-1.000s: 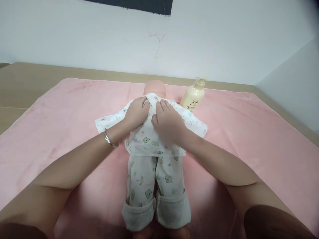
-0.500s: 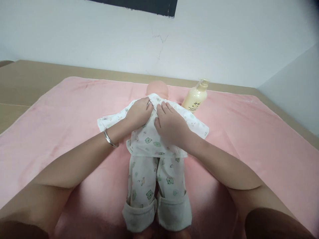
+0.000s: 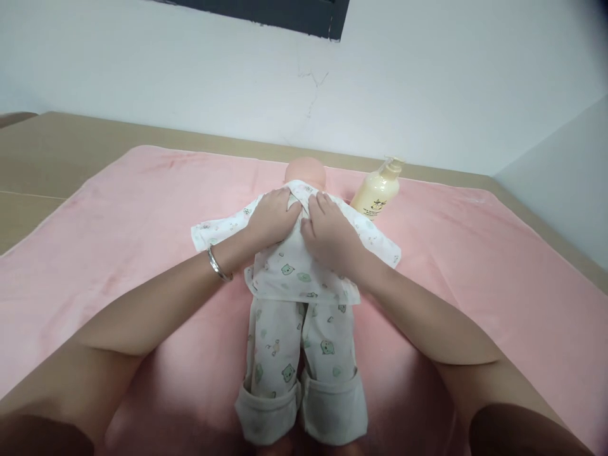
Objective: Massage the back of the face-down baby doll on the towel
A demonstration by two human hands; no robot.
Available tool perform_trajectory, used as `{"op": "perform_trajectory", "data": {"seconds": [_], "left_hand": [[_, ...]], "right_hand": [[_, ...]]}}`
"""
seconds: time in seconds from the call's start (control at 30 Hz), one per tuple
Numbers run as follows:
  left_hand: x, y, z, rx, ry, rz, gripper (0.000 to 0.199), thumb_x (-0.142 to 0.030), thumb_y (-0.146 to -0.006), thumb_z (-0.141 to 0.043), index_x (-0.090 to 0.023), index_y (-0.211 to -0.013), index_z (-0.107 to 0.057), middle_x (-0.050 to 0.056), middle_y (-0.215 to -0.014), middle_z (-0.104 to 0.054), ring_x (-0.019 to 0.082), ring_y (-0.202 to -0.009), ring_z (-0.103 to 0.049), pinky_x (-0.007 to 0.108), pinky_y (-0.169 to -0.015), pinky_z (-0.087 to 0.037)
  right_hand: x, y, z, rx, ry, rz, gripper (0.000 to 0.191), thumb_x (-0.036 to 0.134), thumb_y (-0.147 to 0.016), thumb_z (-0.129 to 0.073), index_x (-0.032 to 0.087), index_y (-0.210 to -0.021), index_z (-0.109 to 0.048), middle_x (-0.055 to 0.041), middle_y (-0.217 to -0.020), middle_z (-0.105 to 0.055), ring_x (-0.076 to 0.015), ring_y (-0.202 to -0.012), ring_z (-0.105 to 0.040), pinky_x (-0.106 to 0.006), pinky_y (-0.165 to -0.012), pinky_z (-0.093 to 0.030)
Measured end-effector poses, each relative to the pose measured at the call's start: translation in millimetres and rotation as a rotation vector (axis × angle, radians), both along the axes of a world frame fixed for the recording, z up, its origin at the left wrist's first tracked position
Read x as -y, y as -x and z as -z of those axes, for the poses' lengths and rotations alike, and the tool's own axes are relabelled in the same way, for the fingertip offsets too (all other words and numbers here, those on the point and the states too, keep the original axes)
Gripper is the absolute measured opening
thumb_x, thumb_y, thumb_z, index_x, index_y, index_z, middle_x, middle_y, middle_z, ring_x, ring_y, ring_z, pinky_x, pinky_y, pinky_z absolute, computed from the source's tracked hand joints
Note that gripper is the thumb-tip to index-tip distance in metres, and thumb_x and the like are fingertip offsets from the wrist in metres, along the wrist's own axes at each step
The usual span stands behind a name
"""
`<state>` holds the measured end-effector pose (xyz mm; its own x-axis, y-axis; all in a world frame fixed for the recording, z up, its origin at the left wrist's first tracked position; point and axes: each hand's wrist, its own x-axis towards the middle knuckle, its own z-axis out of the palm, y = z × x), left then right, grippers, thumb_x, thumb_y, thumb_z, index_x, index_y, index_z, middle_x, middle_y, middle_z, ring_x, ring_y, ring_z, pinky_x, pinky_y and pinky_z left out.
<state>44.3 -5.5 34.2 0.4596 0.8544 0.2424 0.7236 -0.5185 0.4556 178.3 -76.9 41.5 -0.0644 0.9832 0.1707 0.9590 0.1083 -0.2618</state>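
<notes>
A doll lies on its length before me, its smooth pinkish head (image 3: 305, 171) at the far end; no face shows. It wears a white printed shirt (image 3: 280, 285) with sleeves spread sideways and matching trousers (image 3: 278, 335) with thick turned-up cuffs. My left hand (image 3: 272, 218), below a silver bangle (image 3: 218, 263), is closed on the shirt cloth near the neck, thumb towards the middle. Beside it my right hand (image 3: 332, 234) rests on the shirt with fingers stretched out. Between the hands the cloth is creased in a slanting overlap.
A pale yellow pump bottle (image 3: 377, 190) stands tilted in view beyond the shirt's right sleeve. Under everything is a pink blanket (image 3: 156, 234) on a wooden table (image 3: 71, 145). A white wall (image 3: 213, 82) with a crack rises behind, a dark-framed panel at the top.
Both hands stay near the shirt's neck with only slight shifts of the fingers. My left thumb has moved a little inward. The whole view has shifted slightly.
</notes>
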Motion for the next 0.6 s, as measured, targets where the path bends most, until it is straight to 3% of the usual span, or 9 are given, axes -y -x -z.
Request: {"op": "perform_trajectory", "data": {"seconds": [0.1,0.4,0.5,0.6], "left_hand": [[-2,-2,-0.5,0.067,0.007,-0.042,0.027,-0.028,-0.095,-0.036,-0.016,-0.096,-0.060,0.015,-0.106,-0.070,0.029,-0.103,-0.063,0.046,-0.100,-0.050],[0,-3,10.8,0.076,-0.051,-0.041,0.040,-0.032,-0.098,-0.037,-0.012,-0.120,-0.063,0.014,-0.125,-0.069,0.029,-0.120,-0.059,0.048,-0.112,-0.044],[9,-1,7.5,-0.020,-0.132,-0.017,0.042,-0.025,-0.099,-0.032,-0.007,-0.121,-0.062,0.020,-0.123,-0.067,0.031,-0.119,-0.059,0.050,-0.109,-0.046],[22,2,3.5,-0.199,-0.266,0.122,0.039,-0.014,-0.096,-0.030,-0.004,-0.112,-0.064,0.024,-0.118,-0.065,0.033,-0.115,-0.059,0.051,-0.105,-0.046]], "right_hand": [[4,3,-0.6,0.012,-0.019,-0.057,0.065,0.026,-0.098,-0.030,-0.008,-0.154,-0.036,-0.0259,-0.164,-0.032,-0.0351,-0.158,-0.025,-0.052,-0.130,-0.023],[-30,-20,0.8,-0.147,0.016,0.073,0.069,0.039,-0.100,-0.031,-0.003,-0.155,-0.038,-0.0233,-0.164,-0.034,-0.0336,-0.157,-0.029,-0.054,-0.129,-0.024],[-31,-24,0.8,-0.152,0.002,0.030,0.064,0.040,-0.101,-0.030,0.001,-0.149,-0.046,-0.0226,-0.161,-0.040,-0.0331,-0.154,-0.034,-0.053,-0.127,-0.028],[-32,-26,-0.2,-0.143,-0.004,-0.030,0.057,0.038,-0.101,-0.028,0.004,-0.135,-0.058,-0.0226,-0.153,-0.051,-0.0326,-0.146,-0.045,-0.050,-0.122,-0.037]]}}
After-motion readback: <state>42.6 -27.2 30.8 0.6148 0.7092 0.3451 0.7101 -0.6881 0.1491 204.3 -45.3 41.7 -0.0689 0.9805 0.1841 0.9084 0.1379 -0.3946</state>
